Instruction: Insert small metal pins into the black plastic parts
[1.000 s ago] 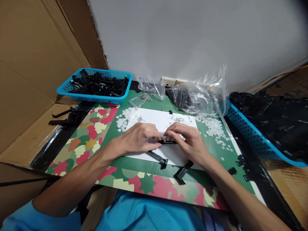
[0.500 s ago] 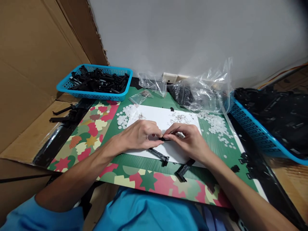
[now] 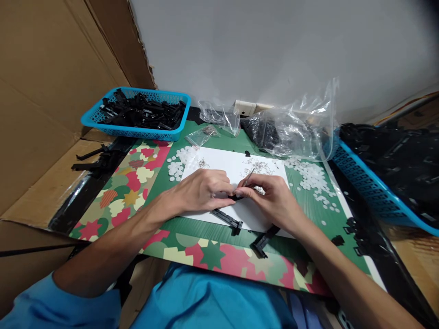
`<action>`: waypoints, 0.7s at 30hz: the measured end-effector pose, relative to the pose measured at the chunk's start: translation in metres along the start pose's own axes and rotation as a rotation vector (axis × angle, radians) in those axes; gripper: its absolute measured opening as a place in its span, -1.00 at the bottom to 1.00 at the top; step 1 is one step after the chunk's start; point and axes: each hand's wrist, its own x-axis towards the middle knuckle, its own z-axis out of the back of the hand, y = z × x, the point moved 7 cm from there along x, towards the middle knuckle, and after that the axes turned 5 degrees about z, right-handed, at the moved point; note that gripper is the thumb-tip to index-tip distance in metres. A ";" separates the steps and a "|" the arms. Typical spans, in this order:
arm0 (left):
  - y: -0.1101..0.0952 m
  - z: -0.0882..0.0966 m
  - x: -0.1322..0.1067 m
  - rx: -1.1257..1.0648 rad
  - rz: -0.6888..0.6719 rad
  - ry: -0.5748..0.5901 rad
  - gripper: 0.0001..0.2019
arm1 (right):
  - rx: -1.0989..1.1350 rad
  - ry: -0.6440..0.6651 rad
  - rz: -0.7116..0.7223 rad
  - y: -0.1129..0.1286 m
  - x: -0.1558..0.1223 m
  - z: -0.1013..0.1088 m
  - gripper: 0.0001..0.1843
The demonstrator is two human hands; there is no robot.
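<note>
Over a white sheet of paper [image 3: 226, 157], my two hands meet fingertip to fingertip. My left hand [image 3: 207, 189] pinches a small black plastic part [image 3: 235, 198], mostly hidden by the fingers. Between thumb and fingers, my right hand [image 3: 265, 194] grips a thin metal tool [image 3: 249, 177], perhaps tweezers, pointing up and away; its lower end is hidden at the black part. Below the left hand lies a long black plastic piece [image 3: 227, 220]. An L-shaped black piece [image 3: 263, 242] rests under the right wrist.
Small springs [image 3: 257, 167] and white discs [image 3: 308, 176] lie scattered around the paper. A blue basket [image 3: 178, 134] of black parts stands back left, another blue basket [image 3: 380, 189] at right. Clear plastic bags [image 3: 295, 135] sit against the wall.
The thin metal tool in my right hand has swung from slanting right to standing steeper. My fingertips have drawn closer together over the black part. The view has shifted slightly.
</note>
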 end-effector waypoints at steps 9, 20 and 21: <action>-0.001 -0.001 0.000 0.014 -0.011 0.009 -0.83 | -0.042 -0.001 0.026 0.003 -0.001 0.000 -0.71; -0.003 0.003 0.002 -0.053 -0.015 -0.022 -0.85 | -0.082 -0.049 0.138 0.007 -0.004 0.002 -0.72; -0.003 0.003 0.002 -0.061 -0.016 -0.028 -0.84 | -0.087 -0.054 0.143 0.007 -0.005 0.002 -0.71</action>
